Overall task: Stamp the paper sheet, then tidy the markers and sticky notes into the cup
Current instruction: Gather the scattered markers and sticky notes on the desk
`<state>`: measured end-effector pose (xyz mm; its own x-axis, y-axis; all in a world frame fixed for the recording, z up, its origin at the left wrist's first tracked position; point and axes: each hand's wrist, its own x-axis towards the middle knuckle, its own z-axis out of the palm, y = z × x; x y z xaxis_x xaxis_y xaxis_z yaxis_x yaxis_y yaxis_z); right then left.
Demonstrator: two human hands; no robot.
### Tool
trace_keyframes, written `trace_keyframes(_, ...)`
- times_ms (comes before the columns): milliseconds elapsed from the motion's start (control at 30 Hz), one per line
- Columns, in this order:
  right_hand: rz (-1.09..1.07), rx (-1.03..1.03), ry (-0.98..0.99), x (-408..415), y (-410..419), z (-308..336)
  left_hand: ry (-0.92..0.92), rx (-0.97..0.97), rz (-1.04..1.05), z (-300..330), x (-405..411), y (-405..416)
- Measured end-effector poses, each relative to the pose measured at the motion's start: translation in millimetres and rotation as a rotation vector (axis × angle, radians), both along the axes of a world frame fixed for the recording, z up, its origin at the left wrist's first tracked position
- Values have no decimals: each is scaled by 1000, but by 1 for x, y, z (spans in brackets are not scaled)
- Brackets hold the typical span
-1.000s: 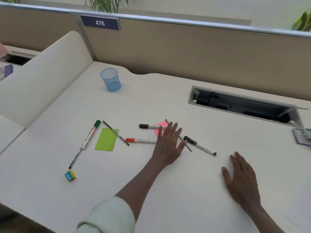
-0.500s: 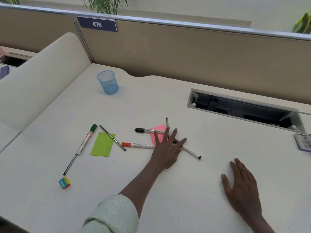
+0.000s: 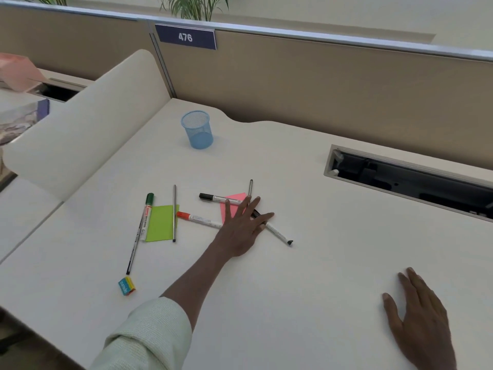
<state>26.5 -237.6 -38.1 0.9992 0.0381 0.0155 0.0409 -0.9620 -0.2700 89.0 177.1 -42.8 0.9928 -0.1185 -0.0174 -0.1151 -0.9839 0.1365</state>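
Fingers (image 3: pixel 256 202) of left hand (image 3: pixel 241 228) splayed flat over markers (image 3: pixel 276 232).

You are looking at four markers: green-capped (image 3: pixel 146 219), red-capped (image 3: pixel 198 218), and two black-capped (image 3: pixel 219 198) (image 3: pixel 277 232). Three thin pens (image 3: pixel 174 212) (image 3: pixel 250 187) (image 3: pixel 133 252) are lying beside them, plus two sticky notes, green (image 3: pixel 160 222) and pink (image 3: pixel 234 201), one cup (image 3: pixel 197 129) and one small eraser (image 3: pixel 126 285).

Illumination bright, even and diffuse, no single source identifiable. Shadows soft and faint: a pale one lies beside the mesh cup (image 3: pixel 197 130) toward 3 o'clock, thin ones under the hands. No glare on the desk (image 3: pixel 306 276). Wide-angle distortion bows the partition rail (image 3: pixel 346 40) at 12 o'clock. Overall definition soft; edges toward 9 o'clock slightly smeared.
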Motion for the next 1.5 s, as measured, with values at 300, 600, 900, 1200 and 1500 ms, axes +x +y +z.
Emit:
trace_keyframes(300,-2,1,7,1,2,2,-23,36,47,-3,8,57)
trace_keyframes(600,5,-20,-25,3,1,-2,-70,109,40,-3,20,112)
trace_keyframes(900,24,-31,-63,6,-7,-8,-88,127,89,1,4,145)
trace_keyframes(1200,1,-24,-13,-1,-2,1,-136,-84,477,4,-93,69)
trace_keyframes(1500,-6,-38,14,-3,-3,0,-229,-153,1035,-3,-196,84)
